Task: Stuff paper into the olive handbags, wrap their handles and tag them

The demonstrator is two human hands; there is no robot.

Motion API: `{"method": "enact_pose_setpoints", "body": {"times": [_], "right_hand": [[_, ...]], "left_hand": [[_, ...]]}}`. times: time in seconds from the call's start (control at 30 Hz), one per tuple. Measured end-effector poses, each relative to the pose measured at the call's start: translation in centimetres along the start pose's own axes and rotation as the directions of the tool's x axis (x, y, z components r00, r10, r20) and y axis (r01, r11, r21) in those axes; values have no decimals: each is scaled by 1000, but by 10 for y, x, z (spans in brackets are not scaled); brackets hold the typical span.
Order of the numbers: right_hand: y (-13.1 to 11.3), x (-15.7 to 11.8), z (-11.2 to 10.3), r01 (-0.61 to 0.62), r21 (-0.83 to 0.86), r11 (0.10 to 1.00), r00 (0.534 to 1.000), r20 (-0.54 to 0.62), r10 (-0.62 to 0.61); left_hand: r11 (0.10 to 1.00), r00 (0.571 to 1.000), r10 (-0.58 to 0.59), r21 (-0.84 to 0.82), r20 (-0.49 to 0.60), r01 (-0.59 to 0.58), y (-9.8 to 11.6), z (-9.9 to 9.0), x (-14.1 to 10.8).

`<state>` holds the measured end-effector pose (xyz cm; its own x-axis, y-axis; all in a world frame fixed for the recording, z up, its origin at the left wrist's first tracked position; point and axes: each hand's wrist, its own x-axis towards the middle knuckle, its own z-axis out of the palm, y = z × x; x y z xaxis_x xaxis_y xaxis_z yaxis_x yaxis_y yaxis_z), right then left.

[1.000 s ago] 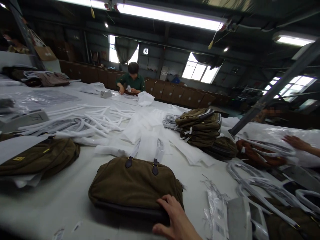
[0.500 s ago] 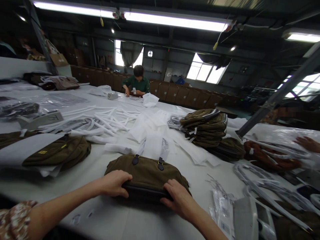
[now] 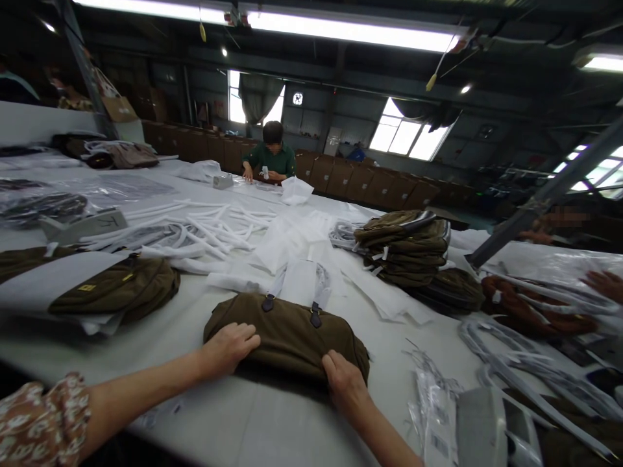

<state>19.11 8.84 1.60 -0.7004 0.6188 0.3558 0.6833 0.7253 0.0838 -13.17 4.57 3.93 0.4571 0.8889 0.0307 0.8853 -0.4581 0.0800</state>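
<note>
Gripped the bag by its near side with the left hand and the right hand. Held it at the table's near middle, with handles toward the far side.

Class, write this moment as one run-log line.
left hand: grips olive bag | right hand: grips same bag | handles: wrapped, on far side

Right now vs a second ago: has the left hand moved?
Yes: inward, over the table from its near edge. The left hand was out of view then; now it holds the near side of the bag.
</note>
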Motion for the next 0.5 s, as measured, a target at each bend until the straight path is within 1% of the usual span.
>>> {"method": "enact_pose_setpoints", "body": {"times": [0.1, 0.17, 0.23, 0.3, 0.37, 0.43, 0.5], "right_hand": [[2, -1, -5, 76, -10, 997, 997, -16, -76], [1, -7, -3, 103, -28, 994, 992, -68, -105], [1, -14, 0, 131, -57, 990, 984, -113, -136], [1, -21, 0, 183, -92, 979, 976, -103, -192], [1, -24, -4, 235, -121, 965, 968, -58, -243], [2, -22, -10, 242, -125, 962, 969, -14, -245], [3, -13, -19, 200, -98, 975, 980, 19, -199]], "left_hand": [[999, 997, 15, -28, -69, -17, -19, 3, -13], [998, 995, 25, -49, -92, -29, -28, 12, -21], [997, 994, 34, -68, -102, -41, -32, 25, -28], [995, 994, 35, -85, -107, -45, -32, 37, -32], [995, 994, 14, -98, -111, -25, -28, 44, -33], [993, 994, -33, -113, -105, 21, -22, 44, -31], [988, 994, -84, -133, -76, 73, -19, 36, -28]]}}
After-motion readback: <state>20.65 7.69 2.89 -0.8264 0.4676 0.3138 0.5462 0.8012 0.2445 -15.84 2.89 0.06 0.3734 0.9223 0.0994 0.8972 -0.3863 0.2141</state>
